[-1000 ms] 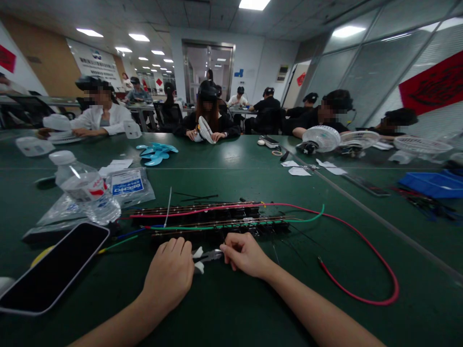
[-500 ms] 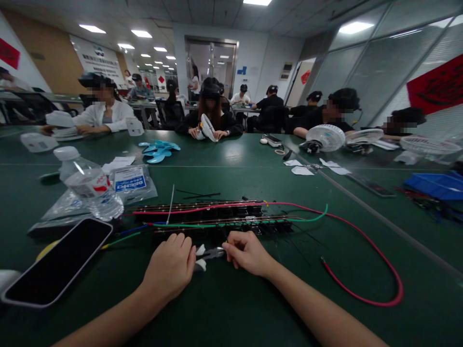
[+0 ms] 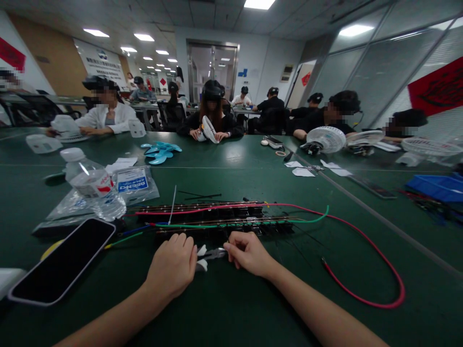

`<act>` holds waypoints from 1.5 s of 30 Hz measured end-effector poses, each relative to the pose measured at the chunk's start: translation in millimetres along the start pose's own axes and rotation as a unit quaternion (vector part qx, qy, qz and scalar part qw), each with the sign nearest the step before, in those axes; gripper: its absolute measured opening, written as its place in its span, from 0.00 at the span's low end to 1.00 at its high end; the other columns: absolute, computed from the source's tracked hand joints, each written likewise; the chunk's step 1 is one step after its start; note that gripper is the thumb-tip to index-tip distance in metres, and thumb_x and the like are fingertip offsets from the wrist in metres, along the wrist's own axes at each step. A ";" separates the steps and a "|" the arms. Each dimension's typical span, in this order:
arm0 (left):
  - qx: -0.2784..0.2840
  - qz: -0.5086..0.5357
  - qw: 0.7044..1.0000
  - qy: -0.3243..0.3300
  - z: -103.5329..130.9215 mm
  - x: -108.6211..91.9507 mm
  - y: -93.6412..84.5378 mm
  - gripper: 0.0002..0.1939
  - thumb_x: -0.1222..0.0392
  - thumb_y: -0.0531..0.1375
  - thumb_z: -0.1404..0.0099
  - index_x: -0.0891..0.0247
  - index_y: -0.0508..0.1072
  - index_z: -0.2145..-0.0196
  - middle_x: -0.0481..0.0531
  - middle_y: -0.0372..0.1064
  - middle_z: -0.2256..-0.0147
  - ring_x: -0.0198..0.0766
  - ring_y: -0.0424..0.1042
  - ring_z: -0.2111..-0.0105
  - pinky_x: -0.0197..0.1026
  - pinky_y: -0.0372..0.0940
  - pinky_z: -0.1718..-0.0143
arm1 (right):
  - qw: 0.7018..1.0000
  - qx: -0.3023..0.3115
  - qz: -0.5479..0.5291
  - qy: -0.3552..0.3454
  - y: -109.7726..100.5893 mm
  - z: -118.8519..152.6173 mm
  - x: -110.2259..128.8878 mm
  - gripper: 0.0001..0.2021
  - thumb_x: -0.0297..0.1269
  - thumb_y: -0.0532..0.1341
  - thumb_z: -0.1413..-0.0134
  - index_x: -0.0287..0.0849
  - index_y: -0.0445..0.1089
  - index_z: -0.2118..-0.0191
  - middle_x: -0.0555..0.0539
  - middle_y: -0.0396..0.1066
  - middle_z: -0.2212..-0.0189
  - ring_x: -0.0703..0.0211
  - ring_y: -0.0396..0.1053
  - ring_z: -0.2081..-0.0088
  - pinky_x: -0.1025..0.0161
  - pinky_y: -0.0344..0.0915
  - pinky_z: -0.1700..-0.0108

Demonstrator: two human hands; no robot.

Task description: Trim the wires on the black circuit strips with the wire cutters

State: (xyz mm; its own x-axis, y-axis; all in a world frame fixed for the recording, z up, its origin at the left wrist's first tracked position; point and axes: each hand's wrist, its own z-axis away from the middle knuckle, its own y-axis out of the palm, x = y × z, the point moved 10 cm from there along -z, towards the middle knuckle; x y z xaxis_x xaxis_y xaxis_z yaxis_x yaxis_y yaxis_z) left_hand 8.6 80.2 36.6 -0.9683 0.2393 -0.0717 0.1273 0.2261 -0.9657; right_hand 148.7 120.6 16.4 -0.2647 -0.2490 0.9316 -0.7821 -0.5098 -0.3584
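My left hand (image 3: pixel 173 260) is closed round the white handles of a pair of pliers (image 3: pixel 213 253), their metal jaws pointing right. At the jaw tips, my right hand (image 3: pixel 248 250) pinches a thin black strip like a cable tie; its far end is hidden. Just beyond both hands lie long black channel-like strips (image 3: pixel 231 210) with copper-coloured lines. A red cable (image 3: pixel 365 236) and a green wire (image 3: pixel 202 225) run along them. A pale cable tie (image 3: pixel 173 205) sticks up from the wires at left.
At left are a phone (image 3: pixel 63 262), a water bottle (image 3: pixel 96 188) and a plastic bag (image 3: pixel 135 185). Blue fan blades (image 3: pixel 161 152) lie farther back. Thin black strips (image 3: pixel 200 196) are scattered around. Across the table, people handle white fan parts (image 3: pixel 327 139). A blue tray (image 3: pixel 437 187) stands at right.
The view has shifted slightly, so the table things sit a little lower and farther right. Both hands keep the same hold at the pliers.
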 end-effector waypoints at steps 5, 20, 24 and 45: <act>0.009 0.018 1.000 -0.011 3.0 0.3 -0.7 0.13 0.62 0.47 0.33 0.63 0.69 0.69 0.54 0.65 0.69 0.42 0.63 0.68 0.43 0.55 0.68 | 0.998 -0.044 0.043 -0.031 -11.5 0.1 8.5 0.16 0.44 0.57 0.42 0.42 0.62 0.76 0.54 0.61 0.83 0.68 0.57 0.81 0.69 0.53 0.79; 0.044 0.115 0.991 -0.053 11.2 9.1 -4.7 0.13 0.59 0.47 0.32 0.62 0.69 0.68 0.53 0.68 0.68 0.41 0.67 0.66 0.42 0.58 0.65 | 0.953 -0.083 0.228 -0.179 -4.4 17.4 50.2 0.10 0.37 0.55 0.40 0.40 0.66 0.70 0.50 0.64 0.75 0.64 0.61 0.73 0.66 0.57 0.71; 0.101 0.129 0.983 -0.079 13.5 14.3 11.4 0.15 0.56 0.47 0.32 0.61 0.66 0.73 0.50 0.69 0.73 0.40 0.68 0.72 0.39 0.53 0.72 | 0.950 -0.051 0.239 -0.196 4.9 20.4 59.3 0.08 0.36 0.54 0.40 0.40 0.69 0.64 0.47 0.67 0.70 0.60 0.63 0.67 0.63 0.61 0.64; -0.002 0.236 0.949 0.209 22.5 -38.4 -15.3 0.29 0.66 0.51 0.34 0.56 0.51 0.37 0.53 0.52 0.37 0.46 0.50 0.37 0.55 0.54 0.38 | 0.902 0.052 0.419 -0.095 10.7 22.0 42.9 0.22 0.22 0.54 0.57 0.42 0.62 0.52 0.41 0.59 0.49 0.51 0.56 0.48 0.52 0.55 0.47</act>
State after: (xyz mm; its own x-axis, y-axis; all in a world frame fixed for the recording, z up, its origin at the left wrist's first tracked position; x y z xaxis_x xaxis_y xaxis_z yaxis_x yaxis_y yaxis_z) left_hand 39.0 46.2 48.5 -0.6341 0.6678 -0.3899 0.5267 0.0039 -0.8500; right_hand 141.5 86.3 51.1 -0.6288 -0.7141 0.3078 -0.2931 -0.1490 -0.9444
